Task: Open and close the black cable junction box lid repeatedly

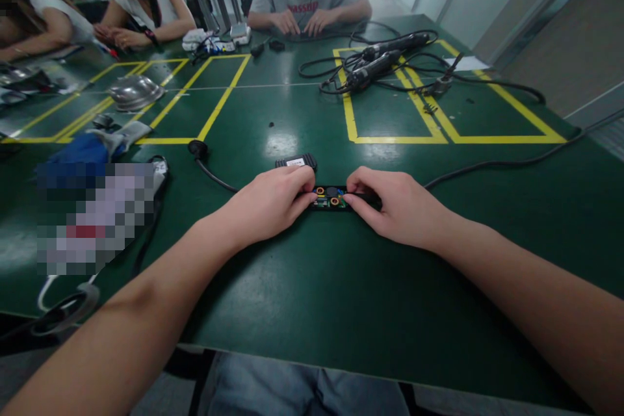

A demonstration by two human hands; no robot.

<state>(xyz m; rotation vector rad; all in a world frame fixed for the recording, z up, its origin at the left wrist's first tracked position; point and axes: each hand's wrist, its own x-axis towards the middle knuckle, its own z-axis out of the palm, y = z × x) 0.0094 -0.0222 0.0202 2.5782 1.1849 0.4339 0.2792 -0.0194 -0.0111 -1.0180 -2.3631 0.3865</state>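
A small circuit board [327,200] with two copper-ringed coils and a round dark part sits in a narrow black casing on the green table. At its left end, my left hand [280,198] is closed in a pinch, thumb and forefinger on the board's edge. My right hand [397,205] pinches the opposite end, where a dark cable or casing end shows under the fingers. Just behind my left hand lies a black ribbed cover [296,161] with a white label. A black cord with a round plug [197,149] reaches toward my left hand; another cord [487,164] leads off right.
Black electric screwdrivers [373,69] with tangled cords lie at the back right within yellow tape. To the left are a metal bowl [135,91], a blue cloth-like item [78,157] and a blurred-out pale package [102,214]. Other people sit across the table and at far left.
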